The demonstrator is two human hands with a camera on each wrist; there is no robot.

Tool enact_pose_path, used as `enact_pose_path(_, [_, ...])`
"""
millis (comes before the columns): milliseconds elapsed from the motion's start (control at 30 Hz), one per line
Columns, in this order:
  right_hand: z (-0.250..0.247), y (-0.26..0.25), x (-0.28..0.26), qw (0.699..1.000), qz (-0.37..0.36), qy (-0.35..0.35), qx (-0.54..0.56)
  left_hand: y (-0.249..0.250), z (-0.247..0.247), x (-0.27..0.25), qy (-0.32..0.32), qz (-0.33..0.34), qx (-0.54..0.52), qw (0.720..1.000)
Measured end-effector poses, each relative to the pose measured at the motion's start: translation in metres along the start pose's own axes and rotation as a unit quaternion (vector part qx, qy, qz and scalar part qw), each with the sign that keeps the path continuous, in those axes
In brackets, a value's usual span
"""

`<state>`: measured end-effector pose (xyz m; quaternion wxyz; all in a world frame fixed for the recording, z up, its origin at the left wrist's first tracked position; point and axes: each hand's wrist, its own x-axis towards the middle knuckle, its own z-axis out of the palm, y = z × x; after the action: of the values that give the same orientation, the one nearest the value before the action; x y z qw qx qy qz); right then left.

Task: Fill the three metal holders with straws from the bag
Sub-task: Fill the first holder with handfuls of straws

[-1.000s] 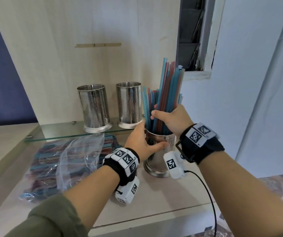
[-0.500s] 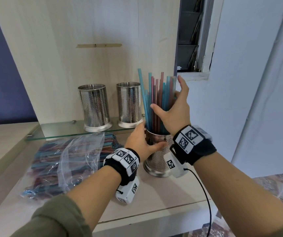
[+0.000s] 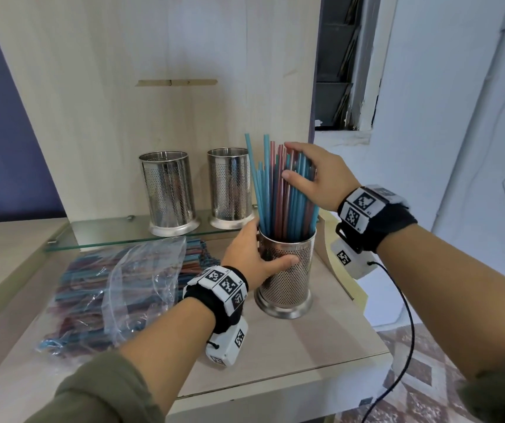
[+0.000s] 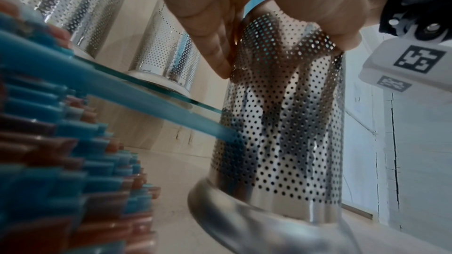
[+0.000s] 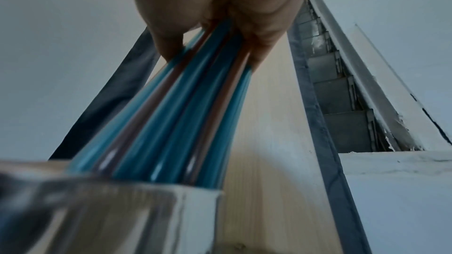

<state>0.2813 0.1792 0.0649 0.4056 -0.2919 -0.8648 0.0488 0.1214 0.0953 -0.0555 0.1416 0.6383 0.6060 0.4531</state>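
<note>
A perforated metal holder [image 3: 288, 282] stands on the wooden tabletop, full of blue and pink straws [image 3: 275, 196]. My left hand [image 3: 252, 254] grips the holder just under its rim, thumb in front and fingers round the back; the left wrist view shows the same holder [image 4: 281, 123]. My right hand [image 3: 307, 175] lies with straightened fingers over the straw tops and the thumb against their side; the right wrist view shows the straws [image 5: 176, 113] running between thumb and fingers. Two empty holders [image 3: 168, 190] [image 3: 230, 184] stand on the glass shelf. The clear bag of straws [image 3: 107, 288] lies left of my left wrist.
The glass shelf [image 3: 123, 242] juts out over the table at the back, against a tall wooden panel [image 3: 153, 71]. The table's front edge [image 3: 275, 383] is near me. A black cable [image 3: 410, 331] hangs from my right wrist. Tiled floor [image 3: 413, 377] shows at the right.
My right hand let go of the raised bundle, the straws dropped into the holder, and the hand now lies over their tops. My left hand kept hold of the holder.
</note>
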Motion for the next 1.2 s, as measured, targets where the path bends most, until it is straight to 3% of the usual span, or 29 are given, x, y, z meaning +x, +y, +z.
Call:
enact_pose_path(267, [-0.023,0.001,0.012,0.994,0.033,-0.098,-0.031,0.004,0.0,-0.004,-0.001,-0.003,0.006,1.0])
enact_pose_path(367, [-0.023,-0.008,0.021,0.996,0.031,-0.082,0.015,0.005,-0.001,-0.005,-0.004,-0.004,0.006,1.0])
enact_pose_path(467, [-0.022,-0.029,0.028,0.998,-0.027,-0.054,0.034,0.003,0.0,-0.006,-0.003,-0.01,0.01,1.0])
enact_pose_path(567, [-0.016,-0.041,0.036,0.988,-0.115,-0.072,-0.068,0.001,0.001,-0.007,-0.004,-0.014,0.009,1.0])
enact_pose_path(633, [-0.009,-0.043,0.041,0.979,-0.133,-0.109,-0.107,0.001,0.001,-0.007,-0.004,-0.016,0.002,1.0])
enact_pose_path(733, [-0.004,-0.042,0.044,0.972,-0.111,-0.158,-0.131,-0.001,0.001,-0.006,-0.008,-0.017,-0.007,1.0])
enact_pose_path(933, [-0.009,-0.038,0.036,0.962,-0.074,-0.167,-0.205,-0.003,0.002,-0.006,-0.011,-0.03,-0.011,0.999])
enact_pose_path(1000, [-0.012,-0.038,0.031,0.973,-0.052,-0.172,-0.146,-0.004,0.003,-0.006,-0.009,-0.03,-0.008,0.999])
enact_pose_path(1133, [-0.032,-0.034,0.019,0.993,-0.034,-0.104,-0.049,-0.005,0.004,-0.007,-0.002,-0.026,0.003,1.0])
enact_pose_path(1200, [-0.037,-0.03,0.009,0.992,-0.003,-0.121,-0.034,-0.005,0.004,-0.007,0.002,-0.025,0.004,1.0])
